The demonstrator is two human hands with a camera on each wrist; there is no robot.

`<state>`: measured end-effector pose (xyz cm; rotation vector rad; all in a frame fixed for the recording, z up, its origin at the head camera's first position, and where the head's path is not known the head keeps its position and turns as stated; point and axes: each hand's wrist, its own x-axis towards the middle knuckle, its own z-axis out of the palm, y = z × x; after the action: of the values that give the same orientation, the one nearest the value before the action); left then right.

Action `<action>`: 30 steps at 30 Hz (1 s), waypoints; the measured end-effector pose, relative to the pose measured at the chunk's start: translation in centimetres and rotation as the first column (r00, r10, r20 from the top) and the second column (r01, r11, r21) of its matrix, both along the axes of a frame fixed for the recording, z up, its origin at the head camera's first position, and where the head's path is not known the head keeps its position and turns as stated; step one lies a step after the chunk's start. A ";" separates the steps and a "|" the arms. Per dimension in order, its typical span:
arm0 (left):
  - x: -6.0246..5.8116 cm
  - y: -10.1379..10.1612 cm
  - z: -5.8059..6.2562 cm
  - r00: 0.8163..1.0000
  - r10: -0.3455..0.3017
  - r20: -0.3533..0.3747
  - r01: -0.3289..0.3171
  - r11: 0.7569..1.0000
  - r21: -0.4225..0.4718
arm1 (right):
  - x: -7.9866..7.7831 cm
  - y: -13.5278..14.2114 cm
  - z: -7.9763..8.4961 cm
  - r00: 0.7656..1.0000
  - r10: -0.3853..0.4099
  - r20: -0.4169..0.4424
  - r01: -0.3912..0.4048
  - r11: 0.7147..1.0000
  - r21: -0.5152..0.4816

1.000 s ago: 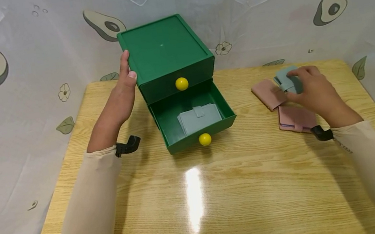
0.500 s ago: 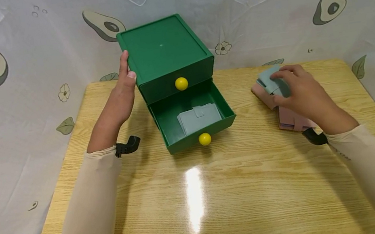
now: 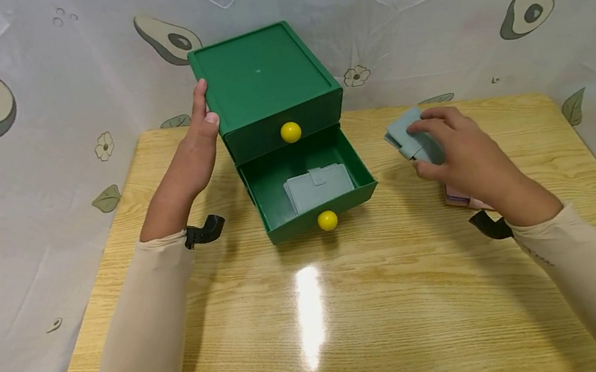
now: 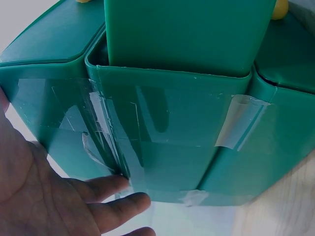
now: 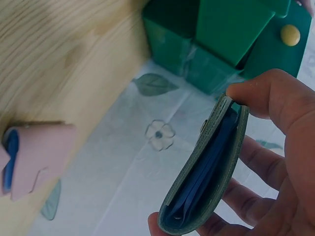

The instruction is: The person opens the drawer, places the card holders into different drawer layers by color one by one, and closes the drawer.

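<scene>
Right hand [image 3: 466, 162] pinching a pale-blue strap wallet [image 3: 403, 132], aloft, right of the green two-drawer cabinet [image 3: 266, 77]! Left hand [image 3: 190, 164], fingers extended, rests against the cabinet's left side; a grey-blue wallet [image 3: 320, 189] lies in its pulled-out lower drawer [image 3: 273, 206].

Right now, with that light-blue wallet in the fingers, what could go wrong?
The right hand only pinches the light-blue wallet, so it might slip. The wallet could bump the lower drawer, which sticks out. The green drawer cabinet might slide if the left hand at its side pushes.
</scene>
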<state>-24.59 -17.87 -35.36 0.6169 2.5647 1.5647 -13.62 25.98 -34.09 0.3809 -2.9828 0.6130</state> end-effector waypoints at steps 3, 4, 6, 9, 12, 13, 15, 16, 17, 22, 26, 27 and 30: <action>0.0 0.1 0.0 1.000 0.003 0.002 -0.003 1.000 -0.006 | 0.1 -0.7 0.2 1.000 0.023 -0.020 -0.022 1.000 0.001; 0.0 0.1 0.0 1.000 0.004 0.003 -0.004 1.000 -0.006 | 0.2 -0.9 0.3 0.999 0.032 -0.026 -0.032 0.999 0.001; 0.0 0.1 0.0 1.000 0.005 0.002 -0.005 1.000 -0.006 | 0.2 -1.3 0.3 0.998 0.048 -0.044 -0.048 0.999 0.002; 0.0 0.2 0.0 1.000 0.003 0.002 -0.003 1.000 -0.002 | 0.3 -1.9 0.4 0.995 0.072 -0.074 -0.072 0.997 0.002; 0.0 0.2 0.0 1.000 0.001 0.001 -0.001 1.000 0.000 | 0.3 -2.5 0.6 0.990 0.096 -0.107 -0.096 0.995 0.002; 0.0 0.2 0.0 1.000 0.000 0.001 0.000 1.000 0.001 | 0.3 -2.7 0.7 0.988 0.102 -0.115 -0.103 0.995 -0.001; 0.0 0.2 0.0 1.000 0.002 -0.001 -0.002 1.000 0.000 | 0.2 -3.1 0.9 0.986 0.113 -0.124 -0.114 0.993 -0.006; 0.0 0.2 0.0 1.000 0.003 -0.001 -0.003 1.000 -0.001 | 0.2 -3.3 1.0 0.985 0.116 -0.126 -0.118 0.993 -0.007; 0.0 0.2 0.0 1.000 0.004 -0.001 -0.004 1.000 -0.001 | 0.1 -3.5 1.1 0.985 0.121 -0.126 -0.123 0.992 -0.009; 0.0 0.2 0.0 1.000 0.002 0.000 -0.002 1.000 0.008 | 0.0 -4.6 1.4 0.980 0.154 -0.126 -0.156 0.988 -0.009; 0.0 0.2 -0.1 1.000 -0.002 -0.002 0.002 1.000 0.014 | 0.0 -5.3 1.5 0.971 0.199 -0.136 -0.201 0.979 -0.007; -0.1 0.2 -0.1 1.000 -0.002 -0.003 0.002 1.000 0.014 | 0.0 -5.5 1.6 0.968 0.210 -0.138 -0.213 0.977 -0.005; -0.1 0.1 -0.1 1.000 -0.002 -0.004 0.002 1.000 0.012 | 0.0 -5.9 1.6 0.960 0.238 -0.145 -0.239 0.971 0.012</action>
<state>-24.69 -17.72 -35.44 0.6238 2.5584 1.5805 -13.62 20.06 -32.45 0.7586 -2.8171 0.5848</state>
